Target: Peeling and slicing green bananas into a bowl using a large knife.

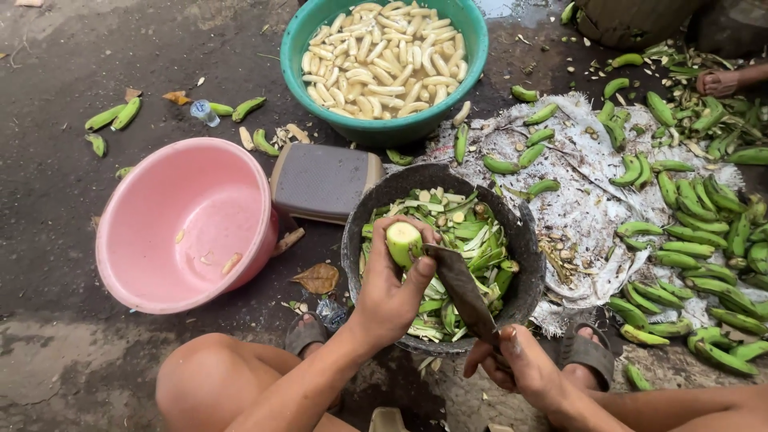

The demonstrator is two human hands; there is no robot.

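- I see a green basin (298, 50) full of peeled bananas (384, 56), a pink basin (152, 232) nearly bare, and a dark basin (524, 240) of green peels (472, 240).
- My left hand (390, 296) grips a banana (402, 242) over the peels, cut end facing up at me.
- My right hand (520, 368) clasps a knife (462, 290), blade angled up-left against the banana.

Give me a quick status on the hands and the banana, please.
Left hand grips green banana, cut end up. Right hand holds knife, blade against banana. Both over dark basin of peels; nothing in the way.

Left hand (392, 292) holds a banana (402, 242); right hand (520, 364) holds a knife (462, 292).
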